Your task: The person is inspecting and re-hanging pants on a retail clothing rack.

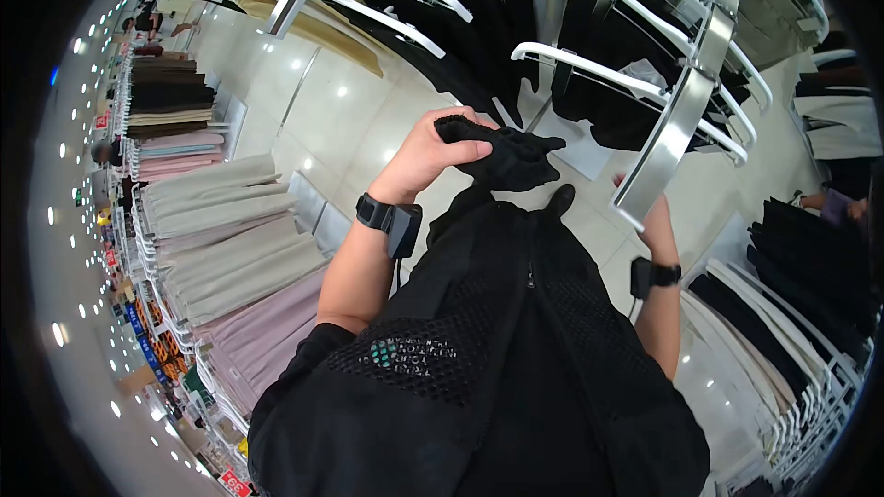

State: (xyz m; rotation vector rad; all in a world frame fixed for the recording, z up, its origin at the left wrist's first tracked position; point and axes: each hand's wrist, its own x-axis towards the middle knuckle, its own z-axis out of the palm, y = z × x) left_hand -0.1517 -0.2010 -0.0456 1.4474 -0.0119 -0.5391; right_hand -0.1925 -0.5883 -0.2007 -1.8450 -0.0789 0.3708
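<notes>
My left hand (433,152) is closed on a bunched black garment (516,158) in front of my chest. Its thumb lies on top, and the garment's edge looks gathered; whether it is trousers or a skirt I cannot make out. My right hand (657,221) is raised at the lower end of a metal display arm (665,145). The arm covers most of its fingers, so their pose is hidden. White hangers (589,64) sit along that arm, some with black clothes (589,97) on them.
At left stands a long rack of folded grey and pink trousers (239,262). Another rack with black and cream clothes (750,336) is at right. More black garments (460,28) hang ahead. A person (838,207) is at the far right edge. Tiled floor (345,115) shows between the racks.
</notes>
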